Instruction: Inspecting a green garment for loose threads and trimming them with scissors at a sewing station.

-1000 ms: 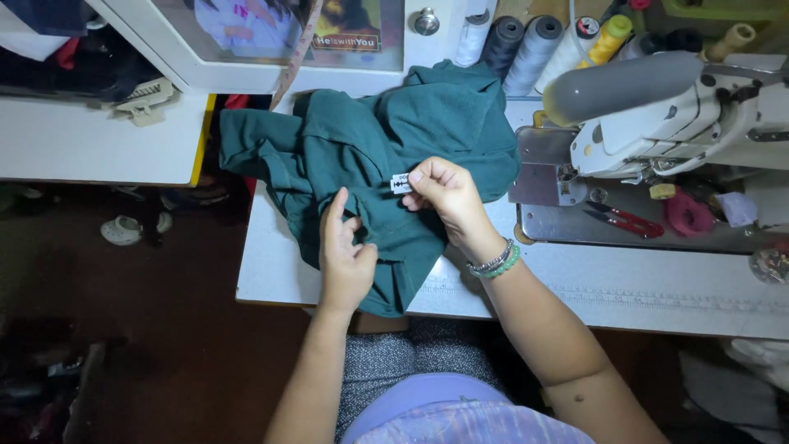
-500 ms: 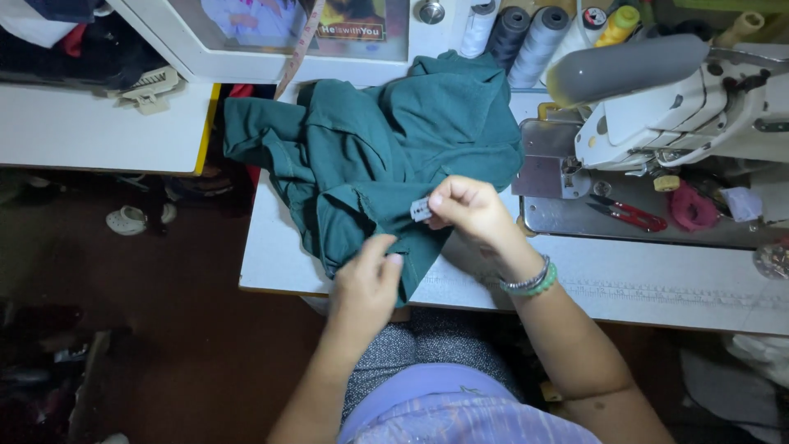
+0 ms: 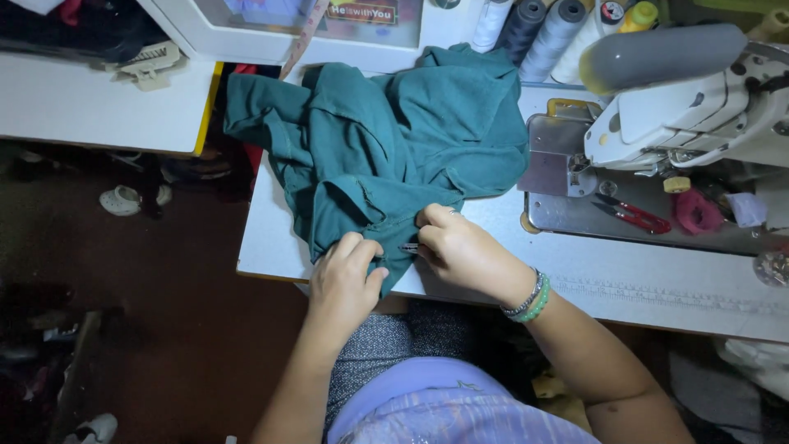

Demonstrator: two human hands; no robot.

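Note:
A crumpled dark green garment (image 3: pixel 386 140) lies on the white sewing table (image 3: pixel 271 247), spilling over its left edge. My left hand (image 3: pixel 345 284) pinches the lower edge of the fabric near the table's front. My right hand (image 3: pixel 464 251), wearing green and dark bracelets at the wrist, grips the same edge just to the right. A small white label (image 3: pixel 408 247) shows between my two hands, held at my right fingertips against the cloth.
A white sewing machine (image 3: pixel 699 107) stands at the right on a metal plate, with red-handled snips (image 3: pixel 633 215) and a pink scrap below it. Several thread cones (image 3: pixel 542 33) line the back. Another white table (image 3: pixel 90 107) sits at the left across a dark floor gap.
Both hands have slid down the garment towards the table's front edge. The label has moved with my right hand, and my left hand has closed in beside it.

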